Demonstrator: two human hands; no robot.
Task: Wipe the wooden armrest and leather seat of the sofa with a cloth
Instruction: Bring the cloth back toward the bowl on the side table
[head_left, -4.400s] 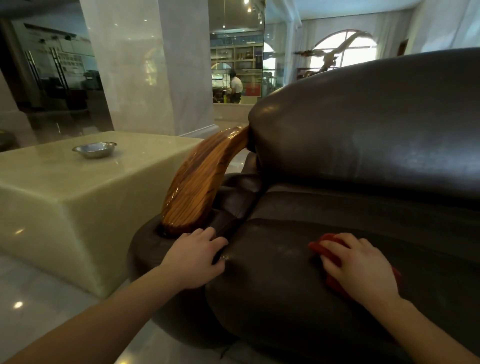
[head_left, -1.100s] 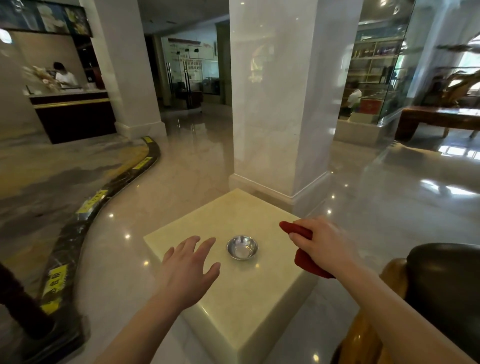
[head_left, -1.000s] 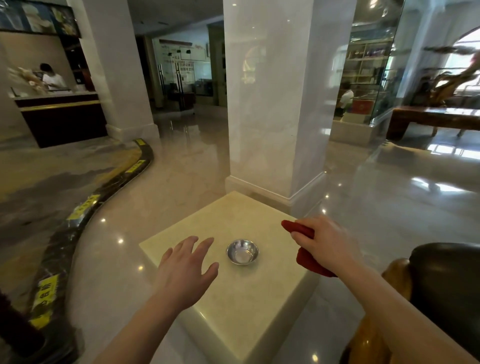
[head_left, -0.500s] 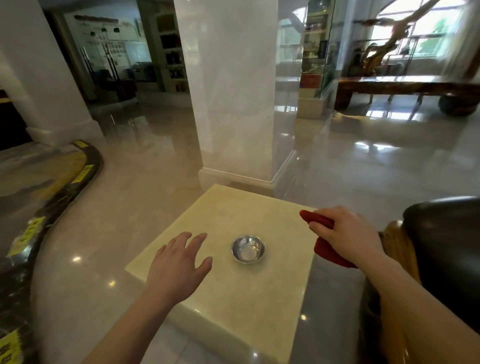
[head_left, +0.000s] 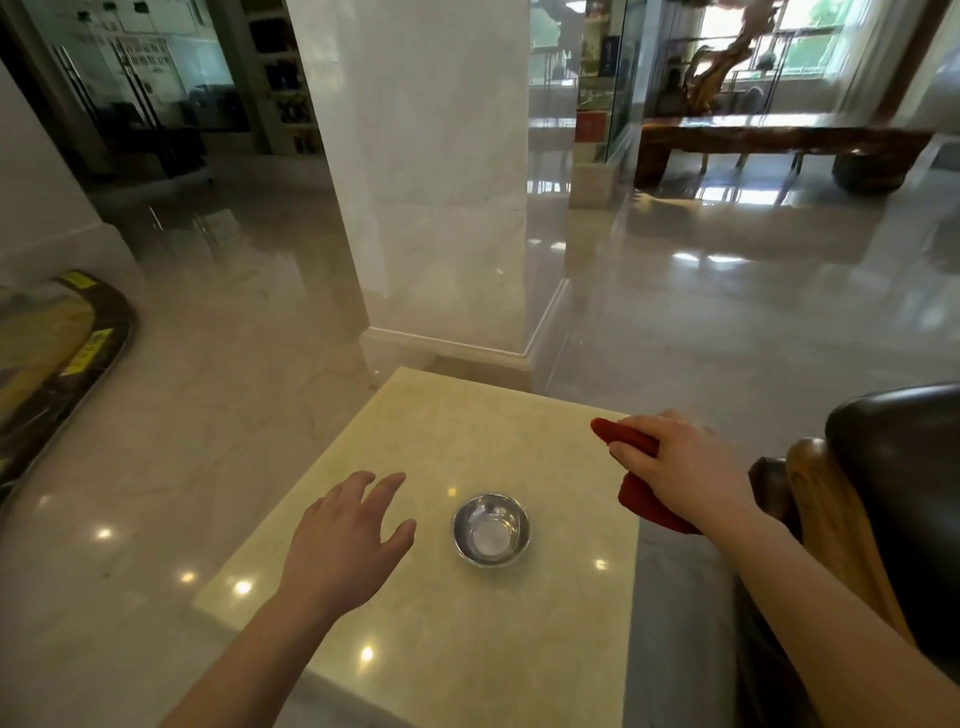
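Note:
My right hand is closed around a bunched red cloth above the right edge of a pale stone table. My left hand hovers over the table's left part, palm down, fingers spread, holding nothing. At the far right edge I see only part of the sofa: its dark brown leather back and the curved wooden armrest below my right forearm. The seat is out of view.
A small steel bowl sits on the table between my hands. A white marble pillar rises just behind the table. Glossy stone floor surrounds it. A dark wooden bench stands far right, a black curved kerb at left.
Earlier my right hand pressed the cloth on the sofa seat and my left rested by the armrest. The view has since turned to the table and keeps drifting; both hands stay over it.

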